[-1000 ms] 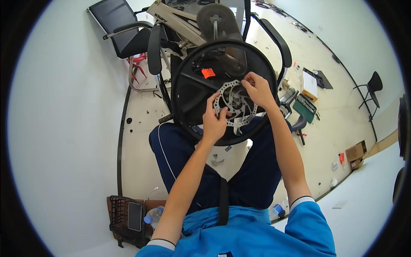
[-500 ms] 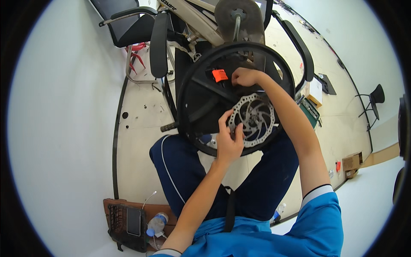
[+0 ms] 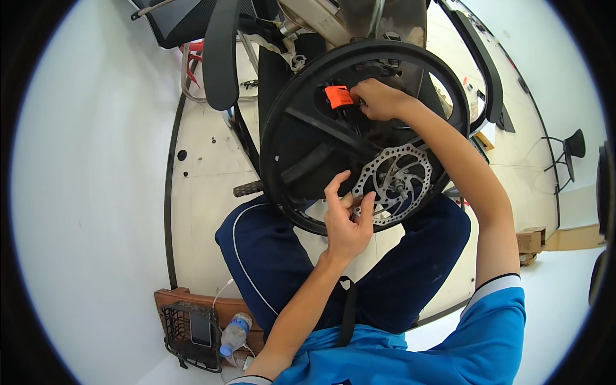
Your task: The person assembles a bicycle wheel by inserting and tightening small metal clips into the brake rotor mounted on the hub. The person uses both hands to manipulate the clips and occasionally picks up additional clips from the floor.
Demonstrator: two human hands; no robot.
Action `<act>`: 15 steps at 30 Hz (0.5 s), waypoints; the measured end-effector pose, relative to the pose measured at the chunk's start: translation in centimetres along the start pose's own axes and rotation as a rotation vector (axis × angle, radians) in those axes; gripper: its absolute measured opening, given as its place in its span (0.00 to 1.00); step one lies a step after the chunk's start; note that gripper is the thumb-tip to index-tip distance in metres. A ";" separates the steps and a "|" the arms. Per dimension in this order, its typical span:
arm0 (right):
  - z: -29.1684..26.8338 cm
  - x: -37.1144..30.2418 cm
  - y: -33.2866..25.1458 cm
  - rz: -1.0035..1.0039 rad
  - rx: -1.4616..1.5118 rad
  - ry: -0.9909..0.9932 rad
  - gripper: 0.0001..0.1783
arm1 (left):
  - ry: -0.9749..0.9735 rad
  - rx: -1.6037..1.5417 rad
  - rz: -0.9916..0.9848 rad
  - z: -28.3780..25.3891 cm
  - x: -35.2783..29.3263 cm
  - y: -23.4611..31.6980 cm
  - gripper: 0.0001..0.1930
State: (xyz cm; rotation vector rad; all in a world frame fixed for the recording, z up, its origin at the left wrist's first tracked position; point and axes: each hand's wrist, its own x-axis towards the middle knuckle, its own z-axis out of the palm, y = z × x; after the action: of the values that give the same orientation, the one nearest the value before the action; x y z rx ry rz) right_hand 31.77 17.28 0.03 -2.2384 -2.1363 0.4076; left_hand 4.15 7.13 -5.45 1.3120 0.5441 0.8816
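A black spoked wheel (image 3: 269,157) leans across my knees, with a silver perforated brake disc (image 3: 427,168) over its hub. My left hand (image 3: 350,228) is beside the disc's left edge, index finger and thumb spread apart, with nothing visible between them. Whether the thumb touches the disc I cannot tell. Reaching over the wheel, my right hand (image 3: 383,101) has its fingers curled together beside an orange tag (image 3: 339,97) on dark parts seen through the spokes. The fingertips are partly hidden, and what they hold cannot be made out.
Behind the wheel stand a light-coloured bike frame (image 3: 317,22) and a black chair armrest (image 3: 223,58). At lower left a wooden board (image 3: 224,308) carries a black wire basket (image 3: 176,330), a phone (image 3: 201,328) and a water bottle (image 3: 236,333). Cardboard boxes (image 3: 531,242) stand at right.
My left index finger has lifted off the disc's edge. My right hand has come closer to the orange tag. The view has shifted, and the wheel appears larger.
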 end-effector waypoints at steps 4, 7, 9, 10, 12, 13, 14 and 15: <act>-0.5 -0.1 -0.6 -0.030 0.035 0.037 0.12 | 0.004 0.002 0.035 -0.1 0.2 0.1 0.26; -0.5 -0.8 -0.4 -0.018 0.057 0.065 0.11 | -0.011 0.014 0.026 -0.1 0.1 -0.4 0.26; -0.8 -1.0 -0.5 -0.014 0.059 0.058 0.11 | -0.012 0.005 0.020 -0.1 0.0 -0.2 0.26; -0.9 -1.0 -0.6 -0.018 0.053 0.059 0.11 | -0.009 -0.006 0.019 -0.1 0.1 -0.1 0.25; -1.0 -1.2 -0.6 -0.038 0.010 0.088 0.11 | -0.005 -0.017 0.021 0.0 0.1 -0.1 0.25; -0.9 -1.2 -0.5 -0.054 -0.025 0.115 0.10 | -0.004 -0.016 0.023 0.0 0.1 -0.2 0.25; -1.0 -1.3 -0.5 -0.071 -0.063 0.143 0.10 | -0.002 -0.016 0.028 0.0 0.2 -0.2 0.25; -1.0 -1.4 -0.5 -0.072 -0.091 0.163 0.10 | 0.002 -0.016 0.025 0.0 0.2 -0.2 0.24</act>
State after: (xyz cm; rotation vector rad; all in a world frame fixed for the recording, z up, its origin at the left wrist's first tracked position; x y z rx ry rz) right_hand 31.41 16.10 1.32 -2.1479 -2.1837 0.1224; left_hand 4.31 7.31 -5.61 1.3056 0.5218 0.9057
